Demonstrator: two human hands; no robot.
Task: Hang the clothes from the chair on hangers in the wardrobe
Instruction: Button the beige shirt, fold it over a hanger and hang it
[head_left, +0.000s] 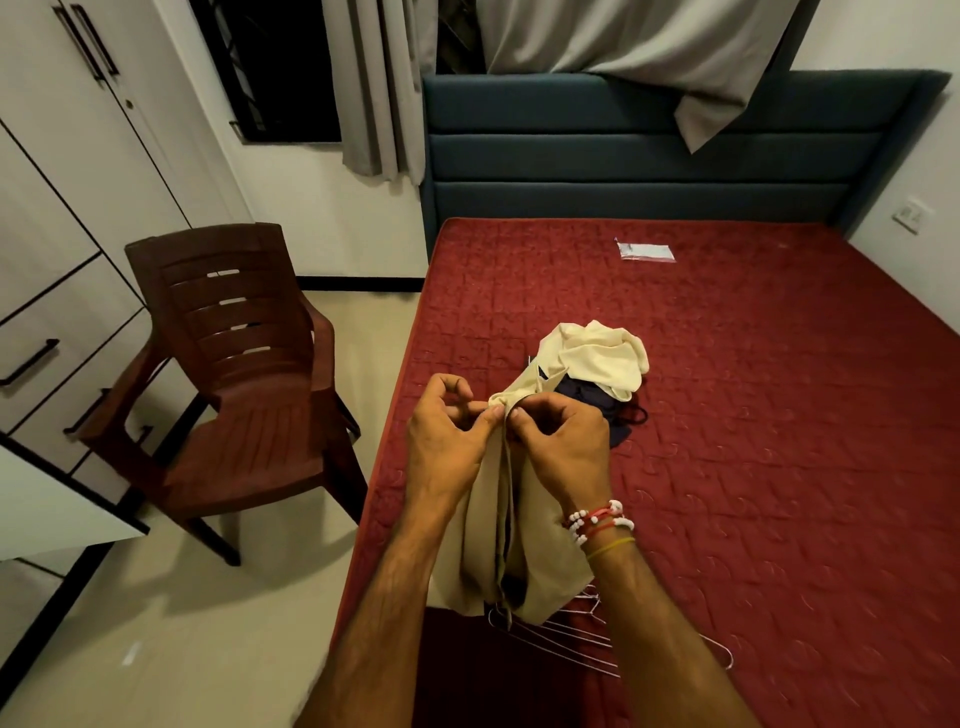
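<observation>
Wardrobe (62, 208) far left, chair (234, 374) beside it. Centre frame: left hand (449, 431) pinches top edge of beige garment (498, 519), right hand (563, 441) pinches same edge, cloth hangs limp between forearms. Looks light, soft, floppy: grip at the hemmed edge, it sags elsewhere. More clothes (597, 358) heaped on bed (779, 415) just above the hands, wire hangers (571, 639) lower centre-right
</observation>
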